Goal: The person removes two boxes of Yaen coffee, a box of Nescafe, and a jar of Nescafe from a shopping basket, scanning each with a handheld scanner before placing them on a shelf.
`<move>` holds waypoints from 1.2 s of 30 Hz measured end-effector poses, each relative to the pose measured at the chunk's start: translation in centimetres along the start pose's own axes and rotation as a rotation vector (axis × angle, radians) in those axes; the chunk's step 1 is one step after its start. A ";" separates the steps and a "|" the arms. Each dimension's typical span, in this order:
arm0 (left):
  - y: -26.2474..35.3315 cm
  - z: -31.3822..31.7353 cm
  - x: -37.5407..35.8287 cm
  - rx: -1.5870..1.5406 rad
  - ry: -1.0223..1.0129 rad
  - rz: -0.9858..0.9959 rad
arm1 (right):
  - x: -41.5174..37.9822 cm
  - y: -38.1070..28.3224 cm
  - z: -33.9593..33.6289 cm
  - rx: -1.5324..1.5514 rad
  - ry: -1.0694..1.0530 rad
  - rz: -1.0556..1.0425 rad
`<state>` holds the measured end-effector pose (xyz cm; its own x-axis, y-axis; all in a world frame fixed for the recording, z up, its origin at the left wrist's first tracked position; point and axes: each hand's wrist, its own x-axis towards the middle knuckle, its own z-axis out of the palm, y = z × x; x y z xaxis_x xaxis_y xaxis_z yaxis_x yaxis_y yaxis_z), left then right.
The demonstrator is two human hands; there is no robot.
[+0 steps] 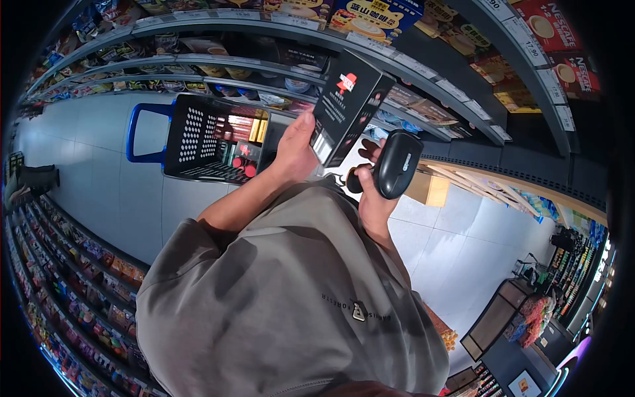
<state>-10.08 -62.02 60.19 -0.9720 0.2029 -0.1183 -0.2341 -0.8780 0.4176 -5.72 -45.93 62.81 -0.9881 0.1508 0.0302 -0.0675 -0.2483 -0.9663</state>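
My left hand (297, 147) grips a black Nescafé coffee box (347, 102) by its lower left edge. The box is tilted, with its printed front and one narrow side showing. Close beside it, my right hand (377, 202) is wrapped round the handle of a black barcode scanner (397, 164). The scanner's rounded head faces up towards me, and its handle is mostly hidden. A small gap separates scanner and box. Left of my left hand stands a black shopping basket (190, 135) with a blue handle (134, 134); several red and dark packages lie inside.
Ahead, curved-looking shelves (231, 26) carry coffee boxes and price tags. A cardboard box (428, 190) stands on the floor at right, beside a wooden-edged low shelf (503, 175). Snack shelves (73, 284) line the lower left. Pale floor tiles (99, 139) run between the shelves.
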 end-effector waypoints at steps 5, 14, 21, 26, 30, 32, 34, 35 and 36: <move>-0.8 -0.5 -0.5 -0.410 -0.254 -0.452 | 0.5 -0.5 0.5 0.030 0.047 -0.015; -2.2 -0.9 -1.4 -0.521 -0.284 -0.819 | 1.9 -0.4 -0.5 0.226 -0.015 0.033; -2.3 -1.0 -1.7 -0.474 -0.300 -0.877 | 3.2 -0.9 -1.9 0.108 -0.183 0.041; -2.1 -2.2 -1.6 -0.402 -0.260 -0.914 | 3.3 -0.3 -2.5 0.082 -0.212 0.086; -2.2 -3.2 -1.3 -0.390 -0.216 -0.941 | 3.2 -0.7 -1.9 0.118 -0.237 0.103; -2.0 -3.2 -1.1 -0.391 -0.198 -0.958 | 3.2 -1.0 -1.7 0.135 -0.258 0.121; -2.1 -3.2 -1.0 -0.394 -0.180 -0.955 | 3.5 -1.0 -1.4 0.133 -0.248 0.107; -2.1 -3.1 -1.0 -0.405 -0.155 -0.961 | 3.4 -0.8 -1.3 0.129 -0.228 0.102; -2.1 -3.1 -0.9 -0.459 -0.179 -0.972 | 3.6 0.0 -2.1 0.066 -0.237 0.123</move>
<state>-8.69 -61.72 56.65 -0.3727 0.9255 -0.0678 -0.9107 -0.3788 -0.1647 -8.96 -43.36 62.38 -0.9937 -0.1102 -0.0197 0.0536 -0.3137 -0.9480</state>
